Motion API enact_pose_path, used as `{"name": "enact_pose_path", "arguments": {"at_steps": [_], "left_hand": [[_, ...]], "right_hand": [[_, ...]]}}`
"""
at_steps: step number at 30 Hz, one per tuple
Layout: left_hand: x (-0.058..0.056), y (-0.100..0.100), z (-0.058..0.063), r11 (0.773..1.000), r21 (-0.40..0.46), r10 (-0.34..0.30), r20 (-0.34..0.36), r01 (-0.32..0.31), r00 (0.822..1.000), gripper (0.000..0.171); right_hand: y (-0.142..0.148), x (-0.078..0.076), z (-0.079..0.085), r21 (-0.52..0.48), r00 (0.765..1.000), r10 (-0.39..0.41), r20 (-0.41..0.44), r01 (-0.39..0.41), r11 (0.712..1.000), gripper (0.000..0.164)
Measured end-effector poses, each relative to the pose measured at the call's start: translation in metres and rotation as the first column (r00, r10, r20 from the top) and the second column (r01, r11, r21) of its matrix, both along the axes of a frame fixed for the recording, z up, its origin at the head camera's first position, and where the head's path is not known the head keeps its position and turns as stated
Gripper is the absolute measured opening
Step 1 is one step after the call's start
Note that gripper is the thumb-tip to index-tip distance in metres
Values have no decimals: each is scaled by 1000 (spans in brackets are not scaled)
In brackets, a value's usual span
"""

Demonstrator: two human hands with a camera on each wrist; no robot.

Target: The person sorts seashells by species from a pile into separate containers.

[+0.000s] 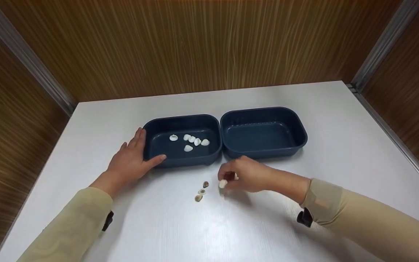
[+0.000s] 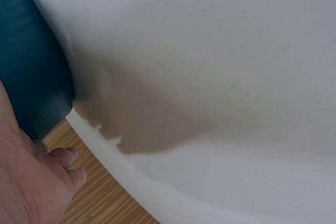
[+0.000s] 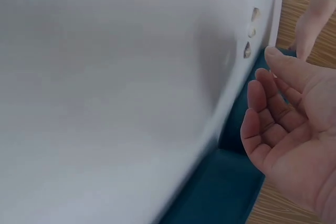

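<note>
My right hand [image 1: 247, 175] is just above the table in front of the bins, with a small whitish seashell [image 1: 223, 183] pinched at its thumb and fingertips. In the right wrist view its fingers [image 3: 257, 95] are curled, and the shell cannot be made out. Straight fingers of my left hand [image 1: 129, 160] lie along the left side of the left dark blue bin [image 1: 180, 162], and the thumb reaches over its front rim. Several white seashells [image 1: 197, 141] lie inside that bin. Three brownish seashells [image 1: 202, 191] form a short row on the table, left of my right hand.
A second dark blue bin [image 1: 264, 153] stands close beside the first, on its right. Both are on a white table [image 1: 151, 233]. Wood-grain panels [image 1: 209, 47] rise behind the table and at its sides.
</note>
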State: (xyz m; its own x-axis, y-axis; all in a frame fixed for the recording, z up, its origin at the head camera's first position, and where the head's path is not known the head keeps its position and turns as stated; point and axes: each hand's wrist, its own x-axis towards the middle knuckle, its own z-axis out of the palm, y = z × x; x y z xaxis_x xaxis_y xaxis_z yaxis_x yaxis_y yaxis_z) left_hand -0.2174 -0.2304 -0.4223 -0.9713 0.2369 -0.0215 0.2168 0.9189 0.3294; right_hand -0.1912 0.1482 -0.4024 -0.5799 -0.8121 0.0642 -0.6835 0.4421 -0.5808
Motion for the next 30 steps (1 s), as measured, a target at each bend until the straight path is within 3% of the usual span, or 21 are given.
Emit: {"name": "enact_pose_path", "arguments": {"at_steps": [12,18,30], "left_hand": [[0,-2,-2,1000,-3,0,-16,0,1000,117],[0,-2,0,1000,-12,8,-8,-8,1000,117],[0,-3,1,1000,-14,13,19,-13,1000,120]], "right_hand": [[-36,-20,27,-192,990,-128,55,136,972,15],[-60,-37,27,-287,988,-147,55,156,945,17],[-93,-69,10,-314,964,-249,97,267,911,20]]}}
